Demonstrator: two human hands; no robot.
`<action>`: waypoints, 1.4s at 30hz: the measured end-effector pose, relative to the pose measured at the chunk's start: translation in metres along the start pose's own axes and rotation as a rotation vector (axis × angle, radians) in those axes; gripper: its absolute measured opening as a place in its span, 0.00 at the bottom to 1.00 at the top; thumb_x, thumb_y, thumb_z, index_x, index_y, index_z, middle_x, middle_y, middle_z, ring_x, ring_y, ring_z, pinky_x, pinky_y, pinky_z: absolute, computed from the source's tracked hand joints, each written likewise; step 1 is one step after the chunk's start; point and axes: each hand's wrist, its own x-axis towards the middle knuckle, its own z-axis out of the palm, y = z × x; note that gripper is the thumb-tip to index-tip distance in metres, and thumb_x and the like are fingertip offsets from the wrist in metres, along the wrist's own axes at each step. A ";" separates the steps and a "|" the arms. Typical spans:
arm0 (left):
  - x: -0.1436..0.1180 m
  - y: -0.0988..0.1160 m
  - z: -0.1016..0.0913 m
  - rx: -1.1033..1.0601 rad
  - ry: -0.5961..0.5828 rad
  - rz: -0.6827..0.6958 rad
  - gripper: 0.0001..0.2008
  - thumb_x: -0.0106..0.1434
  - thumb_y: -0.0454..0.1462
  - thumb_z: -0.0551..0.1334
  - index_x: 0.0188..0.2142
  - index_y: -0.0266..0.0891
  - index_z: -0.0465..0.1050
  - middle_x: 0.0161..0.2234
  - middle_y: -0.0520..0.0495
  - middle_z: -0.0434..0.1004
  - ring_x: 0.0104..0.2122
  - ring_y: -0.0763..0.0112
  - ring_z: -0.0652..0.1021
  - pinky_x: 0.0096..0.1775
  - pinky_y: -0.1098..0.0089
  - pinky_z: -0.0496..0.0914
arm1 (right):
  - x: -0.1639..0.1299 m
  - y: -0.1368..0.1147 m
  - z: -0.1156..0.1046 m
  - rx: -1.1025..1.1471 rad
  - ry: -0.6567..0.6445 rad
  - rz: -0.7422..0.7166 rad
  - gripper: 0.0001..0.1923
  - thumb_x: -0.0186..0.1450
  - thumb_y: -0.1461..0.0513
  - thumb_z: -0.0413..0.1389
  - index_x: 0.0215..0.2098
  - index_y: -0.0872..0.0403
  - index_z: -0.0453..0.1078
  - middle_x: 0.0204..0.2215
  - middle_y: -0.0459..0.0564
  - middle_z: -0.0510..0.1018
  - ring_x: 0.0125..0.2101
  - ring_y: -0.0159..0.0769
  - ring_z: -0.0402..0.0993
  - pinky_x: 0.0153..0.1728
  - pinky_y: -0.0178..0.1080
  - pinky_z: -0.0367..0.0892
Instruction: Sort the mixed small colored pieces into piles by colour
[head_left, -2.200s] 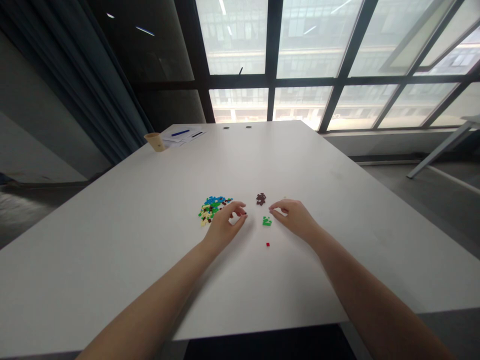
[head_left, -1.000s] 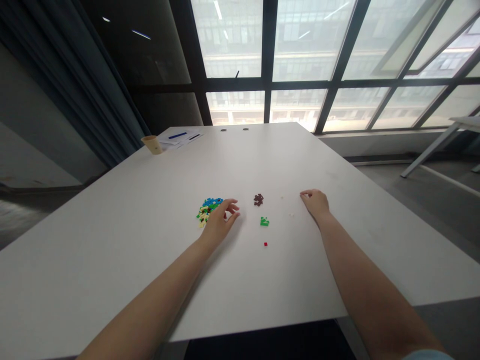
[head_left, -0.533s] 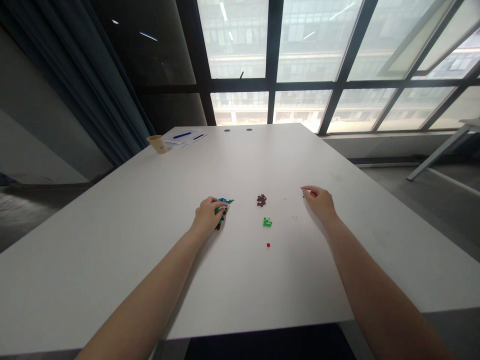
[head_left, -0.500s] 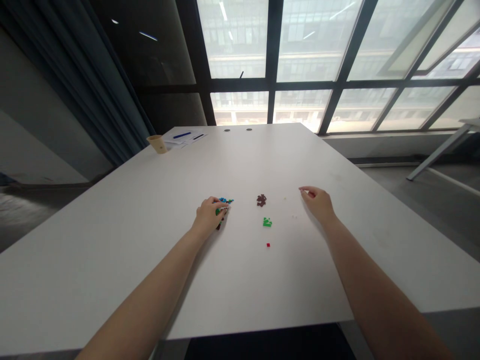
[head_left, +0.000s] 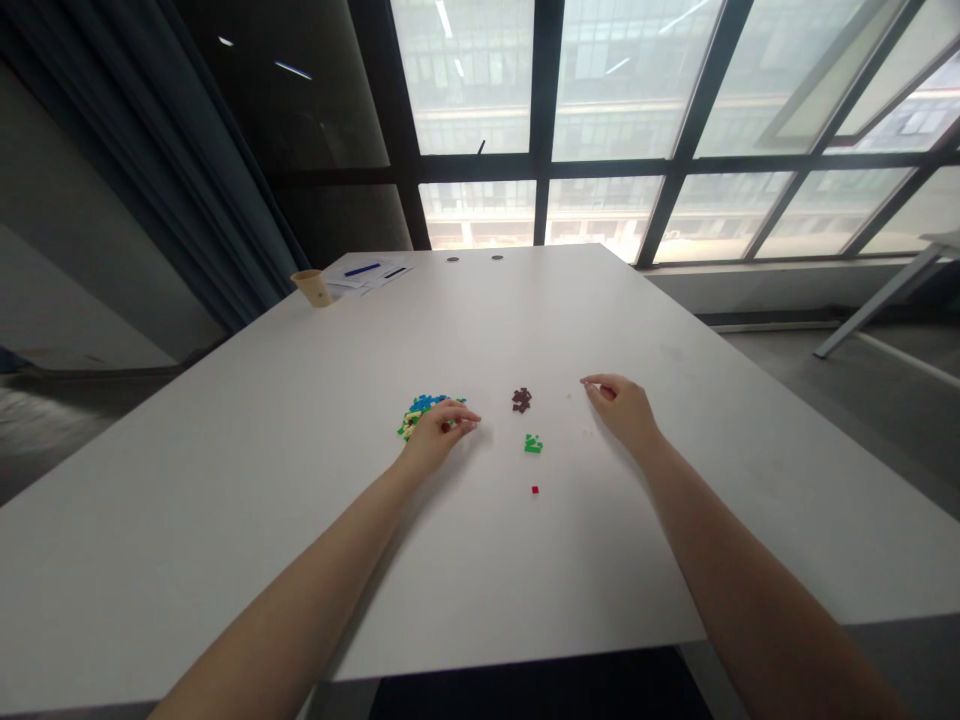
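- As the clock is read from the small green pieces (head_left: 532, 444), with twelve toward the windows (head_left: 615, 110), the smooth white table (head_left: 540, 580) has its near edge at six, a dark shape (head_left: 540, 692) showing below it.
- One red piece (head_left: 535, 490) lies alone at six o'clock, near the green ones.
- At nine, the left hand (head_left: 433, 434) is half curled, thumb and index tips close together; whether they pinch anything cannot be told.
- Partly behind that hand, toward ten, spreads a mixed heap (head_left: 424, 404) of blue, yellow and green pieces.
- At two, the right hand (head_left: 622, 408) is loosely curled, fingertips drawn together; a piece between them cannot be made out.
- A tiny pale bit (head_left: 568, 396) lies just beside those fingertips.
- At twelve sits a compact cluster of brown pieces (head_left: 521, 400).
- Far off at ten stand a tan cup (head_left: 315, 290) and papers (head_left: 375, 283) bearing a blue pen (head_left: 362, 270).
- Two dark discs (head_left: 496, 257) mark the table's far end, before twelve.
- Beyond, a blue-grey curtain (head_left: 180, 130) hangs at ten; another table (head_left: 946, 240) stands on grey floor (head_left: 780, 385) between two and three.
- Dark-framed windows fill twelve to two, a pale building (head_left: 480, 110) outside.
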 end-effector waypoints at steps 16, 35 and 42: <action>-0.012 0.017 0.019 -0.483 -0.144 -0.050 0.15 0.47 0.49 0.66 0.25 0.40 0.76 0.33 0.46 0.73 0.35 0.67 0.73 0.42 0.64 0.67 | -0.045 -0.060 0.027 0.166 -0.188 -0.700 0.09 0.62 0.61 0.52 0.37 0.51 0.73 0.23 0.47 0.69 0.28 0.32 0.63 0.33 0.35 0.61; -0.004 -0.005 0.007 -0.375 -0.016 -0.298 0.18 0.51 0.49 0.62 0.36 0.40 0.74 0.34 0.47 0.75 0.29 0.74 0.71 0.29 0.75 0.64 | -0.007 0.002 -0.011 -0.357 -0.458 -0.003 0.03 0.51 0.64 0.59 0.23 0.51 0.75 0.22 0.46 0.72 0.24 0.31 0.66 0.26 0.34 0.58; 0.000 -0.013 0.004 -0.341 0.025 -0.299 0.19 0.51 0.49 0.62 0.37 0.39 0.73 0.31 0.48 0.73 0.27 0.75 0.70 0.26 0.76 0.62 | -0.007 0.004 -0.011 -0.406 -0.558 0.045 0.05 0.50 0.63 0.59 0.26 0.51 0.76 0.24 0.47 0.72 0.25 0.30 0.65 0.27 0.32 0.57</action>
